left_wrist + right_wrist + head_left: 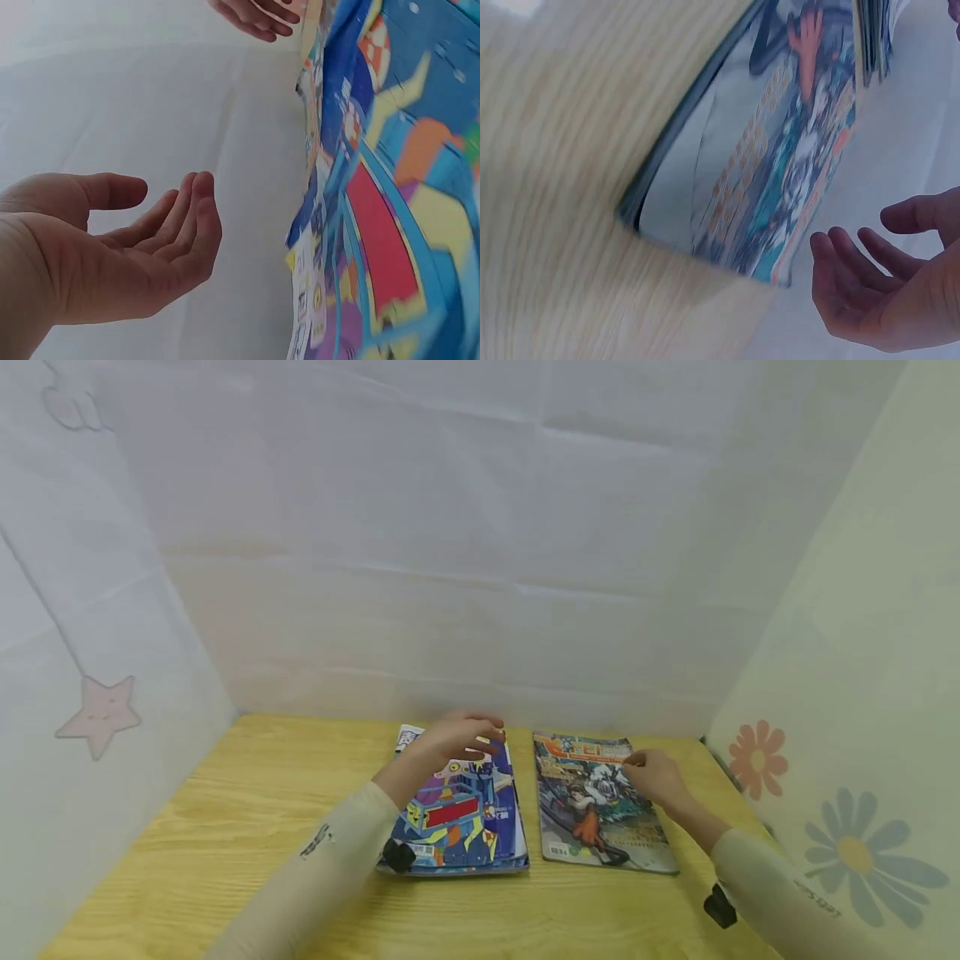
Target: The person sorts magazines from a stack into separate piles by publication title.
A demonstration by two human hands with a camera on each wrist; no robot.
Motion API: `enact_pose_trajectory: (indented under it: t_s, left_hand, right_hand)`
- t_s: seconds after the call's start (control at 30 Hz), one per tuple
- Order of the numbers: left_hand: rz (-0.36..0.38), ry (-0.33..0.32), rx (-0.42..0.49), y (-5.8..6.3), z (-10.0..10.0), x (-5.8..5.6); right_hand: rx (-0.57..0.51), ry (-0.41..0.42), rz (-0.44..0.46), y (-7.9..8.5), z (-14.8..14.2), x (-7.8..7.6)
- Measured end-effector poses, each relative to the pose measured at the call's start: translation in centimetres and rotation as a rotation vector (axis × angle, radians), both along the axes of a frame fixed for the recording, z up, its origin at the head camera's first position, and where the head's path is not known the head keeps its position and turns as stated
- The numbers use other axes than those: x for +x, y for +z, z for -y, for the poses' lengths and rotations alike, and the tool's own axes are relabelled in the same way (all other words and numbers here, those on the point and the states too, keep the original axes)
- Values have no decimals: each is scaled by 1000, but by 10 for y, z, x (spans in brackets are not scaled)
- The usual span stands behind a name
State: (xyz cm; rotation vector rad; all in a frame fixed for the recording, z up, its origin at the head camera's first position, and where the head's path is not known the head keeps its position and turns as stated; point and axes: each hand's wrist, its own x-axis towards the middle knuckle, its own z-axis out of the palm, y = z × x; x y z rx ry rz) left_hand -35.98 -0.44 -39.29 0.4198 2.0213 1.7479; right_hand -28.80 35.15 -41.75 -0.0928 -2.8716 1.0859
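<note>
From the head, the left hand (pixel 453 739) hangs over the far part of a magazine stack (pixel 450 810), fingers spread and loosely bent, holding nothing. The right hand (pixel 658 777) is by the upper right edge of a darker magazine (pixel 592 802), thumb and fingers close together. Both piles lie flat on the wooden surface (pixel 300 793), side by side with a strip of wood between, so each hand has one within its own reach. A black band (pixel 400 856) sits below the left wrist, probably carrying its camera.

From the left wrist, the thumb stands well apart from the curved fingers, the palm bare. The stack's bright cover lies beside this hand; its pages fan unevenly, perhaps because the copies are only loosely piled.

From the right wrist, thumb and fingers leave a moderate gap with nothing between them. The darker magazine lies just beyond the fingertips, its far edge nearest them; the cover is blurred, so contact is hard to rule out.
</note>
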Motion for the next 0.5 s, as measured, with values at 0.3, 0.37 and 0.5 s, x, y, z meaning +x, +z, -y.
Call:
enact_pose_trajectory:
  t_s: [0.3, 0.37, 0.5]
  left_hand:
    - [-181, 231, -129, -25, 68, 26]
    - [-182, 263, -113, -31, 82, 28]
    - [-211, 320, -138, -39, 107, 35]
  right_hand:
    - [-73, 36, -137, -16, 56, 1]
    - [-94, 47, -166, -18, 68, -1]
    - [-84, 59, -232, -23, 94, -4]
